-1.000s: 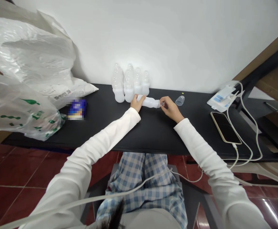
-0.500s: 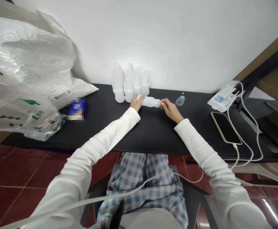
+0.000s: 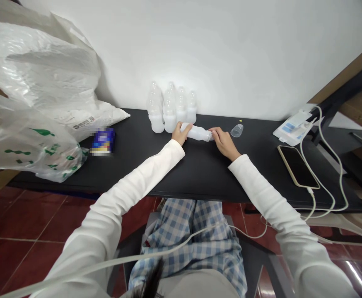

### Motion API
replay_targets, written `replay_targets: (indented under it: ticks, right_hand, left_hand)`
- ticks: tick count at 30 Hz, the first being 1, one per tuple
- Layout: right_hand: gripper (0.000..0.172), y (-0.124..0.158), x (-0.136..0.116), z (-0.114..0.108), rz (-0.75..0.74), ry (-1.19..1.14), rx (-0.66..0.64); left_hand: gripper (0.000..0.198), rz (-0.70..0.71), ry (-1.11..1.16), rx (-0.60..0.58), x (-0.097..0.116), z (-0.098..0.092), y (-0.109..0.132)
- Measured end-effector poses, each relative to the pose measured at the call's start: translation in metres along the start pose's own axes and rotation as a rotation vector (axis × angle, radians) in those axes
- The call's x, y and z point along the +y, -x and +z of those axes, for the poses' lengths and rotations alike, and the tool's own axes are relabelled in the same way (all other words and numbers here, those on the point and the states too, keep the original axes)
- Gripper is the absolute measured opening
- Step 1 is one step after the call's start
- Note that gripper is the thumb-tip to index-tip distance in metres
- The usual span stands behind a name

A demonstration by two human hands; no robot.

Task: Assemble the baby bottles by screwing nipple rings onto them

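The white bottle (image 3: 196, 132) is tilted sideways at the black table (image 3: 199, 174), its base gripped by the left hand (image 3: 182, 133). The right hand (image 3: 225, 142) has bent fingers at its neck; I cannot tell their grip. 1 clear cap (image 3: 237, 130) lies just beyond.

We've got our left arm (image 3: 128, 194) stretched forward and angled inward, left hand (image 3: 180, 133) curled in a grip, back of it facing up. Our right arm (image 3: 268, 198) mirrors that, right hand (image 3: 226, 143) with its fingers (image 3: 217, 132) bunched in a pinch. Hands pretty close, not touching.
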State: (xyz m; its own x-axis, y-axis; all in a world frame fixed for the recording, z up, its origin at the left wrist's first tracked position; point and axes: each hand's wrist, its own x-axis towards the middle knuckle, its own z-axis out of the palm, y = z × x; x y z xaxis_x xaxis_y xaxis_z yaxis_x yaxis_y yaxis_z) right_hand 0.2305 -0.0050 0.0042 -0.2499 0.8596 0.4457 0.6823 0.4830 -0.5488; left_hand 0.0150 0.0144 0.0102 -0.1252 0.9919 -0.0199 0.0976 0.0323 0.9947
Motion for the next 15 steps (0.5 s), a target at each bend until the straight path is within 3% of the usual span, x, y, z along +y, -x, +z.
replay_targets:
  ticks: [7,11,15]
  right_hand:
    - [0.034,0.0026,-0.0067,-0.0006,-0.061,-0.178,0.056]
    - [0.039,0.0038,-0.0061,-0.0028,-0.157,-0.180,0.019]
    - [0.034,0.0037,-0.0055,-0.0064,-0.134,-0.165,0.029]
  left_hand:
    - [0.030,-0.037,-0.011,0.040,0.0047,-0.0010,0.0016]
    - [0.030,-0.057,0.024,0.045,0.0082,-0.0023,0.0032]
    - [0.028,-0.053,0.060,0.030,0.0084,-0.0023,0.0023]
